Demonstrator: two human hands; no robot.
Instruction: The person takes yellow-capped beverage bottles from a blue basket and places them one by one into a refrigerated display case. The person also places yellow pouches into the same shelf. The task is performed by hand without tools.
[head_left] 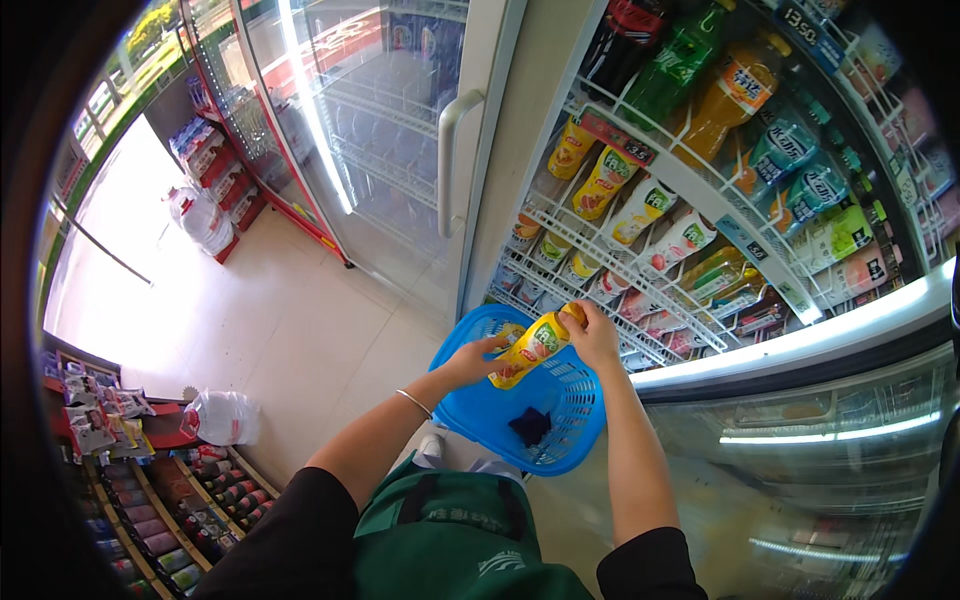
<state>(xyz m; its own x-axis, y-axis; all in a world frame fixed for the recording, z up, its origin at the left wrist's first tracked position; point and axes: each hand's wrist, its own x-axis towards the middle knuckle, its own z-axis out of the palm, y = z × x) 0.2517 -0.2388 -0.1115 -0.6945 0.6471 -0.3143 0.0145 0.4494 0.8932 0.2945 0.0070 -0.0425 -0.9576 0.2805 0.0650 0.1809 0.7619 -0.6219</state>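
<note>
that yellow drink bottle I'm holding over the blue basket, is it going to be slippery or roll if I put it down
The yellow bottle looks round-bodied, so laid on its side it would probably roll. Its glossy wrap may be a bit slick, and it is held at both ends, left hand and right hand. It looks full, so likely heavy for its size. The blue basket has walls that should stop it.
</note>
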